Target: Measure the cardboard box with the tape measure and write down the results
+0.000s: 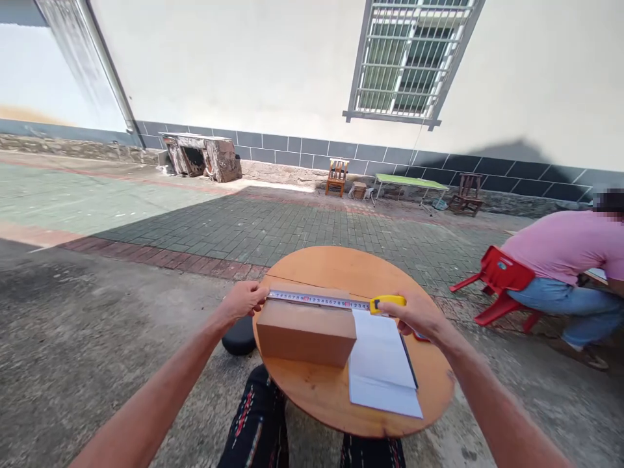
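A tape measure (389,303) with a yellow case is stretched across the top of a brown cardboard box (305,338). My left hand (246,299) pinches the free end of its blade at the box's left side. The yellow case sits in my right hand (412,315), to the right of the box, and the blade runs nearly straight between the two hands. Under my right hand lies an open notebook (380,364) with white pages. A dark, thin item along its right edge is partly covered, and something red and blue peeks out beneath my right hand.
Box and notebook rest on a round wooden table (322,260). A black round object (238,338) stands on the ground at its left. To the right, a person in a pink shirt (560,247) sits on a red plastic chair (507,270). A green folding table (412,182) stands by the wall.
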The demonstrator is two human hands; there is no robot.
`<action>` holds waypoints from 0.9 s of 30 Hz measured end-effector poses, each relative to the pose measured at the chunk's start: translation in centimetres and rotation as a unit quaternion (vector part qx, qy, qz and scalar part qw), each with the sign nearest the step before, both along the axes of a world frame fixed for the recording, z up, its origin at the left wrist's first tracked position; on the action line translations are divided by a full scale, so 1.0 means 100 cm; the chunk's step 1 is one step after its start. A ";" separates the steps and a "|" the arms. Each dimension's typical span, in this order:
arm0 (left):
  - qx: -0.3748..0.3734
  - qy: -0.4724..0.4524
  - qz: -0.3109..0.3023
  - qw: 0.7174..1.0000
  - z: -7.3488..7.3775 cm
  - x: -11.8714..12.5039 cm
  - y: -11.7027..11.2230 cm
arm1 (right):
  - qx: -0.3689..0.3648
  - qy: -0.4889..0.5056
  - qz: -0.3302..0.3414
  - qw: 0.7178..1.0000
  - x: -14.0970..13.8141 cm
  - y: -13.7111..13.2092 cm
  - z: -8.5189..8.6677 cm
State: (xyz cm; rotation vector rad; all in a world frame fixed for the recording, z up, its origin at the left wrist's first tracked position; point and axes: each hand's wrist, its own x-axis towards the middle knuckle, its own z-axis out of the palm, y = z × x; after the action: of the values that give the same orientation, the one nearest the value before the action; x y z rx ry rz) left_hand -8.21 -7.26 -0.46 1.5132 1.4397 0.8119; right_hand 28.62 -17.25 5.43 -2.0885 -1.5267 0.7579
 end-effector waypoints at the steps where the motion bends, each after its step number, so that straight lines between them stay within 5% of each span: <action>1: 0.003 -0.002 0.000 1.000 -0.001 0.000 0.000 | -0.001 0.008 -0.002 1.000 0.001 0.001 -0.003; 11: -0.012 -0.015 0.000 1.000 0.000 0.002 -0.001 | -0.020 0.065 0.039 0.997 0.017 0.009 -0.018; 20: 0.014 -0.013 0.025 1.000 0.000 0.005 -0.002 | -0.021 0.055 0.031 0.998 0.005 0.001 -0.004; 27: 0.102 -0.022 0.053 0.993 0.036 0.001 0.013 | 0.042 0.064 0.063 0.995 -0.020 -0.032 0.024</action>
State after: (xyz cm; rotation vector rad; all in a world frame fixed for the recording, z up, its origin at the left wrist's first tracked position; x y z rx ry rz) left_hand -8.10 -5.91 3.16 1.5696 1.4493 1.0793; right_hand 26.61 -20.40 7.84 -1.8613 -1.6024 0.8402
